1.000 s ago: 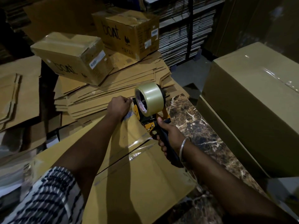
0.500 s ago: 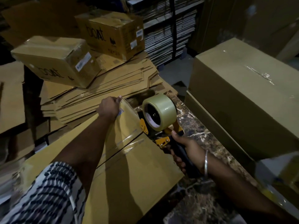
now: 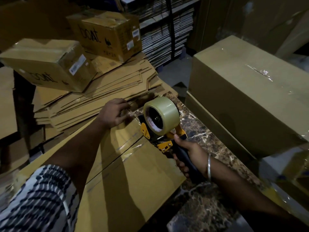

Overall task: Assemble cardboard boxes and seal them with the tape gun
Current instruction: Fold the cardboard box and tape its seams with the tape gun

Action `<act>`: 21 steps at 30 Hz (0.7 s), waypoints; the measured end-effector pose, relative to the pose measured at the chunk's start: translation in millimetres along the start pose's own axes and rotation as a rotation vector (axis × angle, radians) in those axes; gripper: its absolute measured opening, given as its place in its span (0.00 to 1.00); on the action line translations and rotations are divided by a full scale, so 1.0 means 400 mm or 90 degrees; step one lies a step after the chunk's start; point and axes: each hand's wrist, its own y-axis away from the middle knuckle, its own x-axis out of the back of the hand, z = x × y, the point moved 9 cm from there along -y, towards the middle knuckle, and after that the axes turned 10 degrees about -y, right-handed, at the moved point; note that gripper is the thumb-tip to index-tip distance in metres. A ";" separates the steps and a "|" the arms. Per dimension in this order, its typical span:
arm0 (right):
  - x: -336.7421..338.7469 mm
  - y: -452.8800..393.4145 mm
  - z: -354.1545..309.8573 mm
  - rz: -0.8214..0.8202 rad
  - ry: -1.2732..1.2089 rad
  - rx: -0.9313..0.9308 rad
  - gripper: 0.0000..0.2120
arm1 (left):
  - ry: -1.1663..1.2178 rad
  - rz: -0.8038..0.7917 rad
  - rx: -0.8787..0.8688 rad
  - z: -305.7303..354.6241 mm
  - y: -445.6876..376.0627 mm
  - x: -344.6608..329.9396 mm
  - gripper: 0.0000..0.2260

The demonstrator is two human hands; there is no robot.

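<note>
A brown cardboard box lies in front of me with clear tape along its centre seam. My left hand presses flat on the box's far edge, fingers spread over the tape end. My right hand grips the black handle of the yellow tape gun, which carries a large roll of clear tape. The gun's front sits at the box's far right corner, just right of my left hand.
A stack of flattened cartons lies beyond the box with two sealed "boat" boxes on top. A large taped box stands at the right. Brown marble surface shows under the gun. Shelves of flat cardboard stand behind.
The tape gun has moved right and toward me, off the seam end. My left hand has flattened onto the box's far edge over the tape.
</note>
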 end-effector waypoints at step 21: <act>-0.016 -0.031 -0.069 -0.001 0.064 -0.004 0.32 | -0.040 -0.146 0.085 0.029 0.035 0.011 0.20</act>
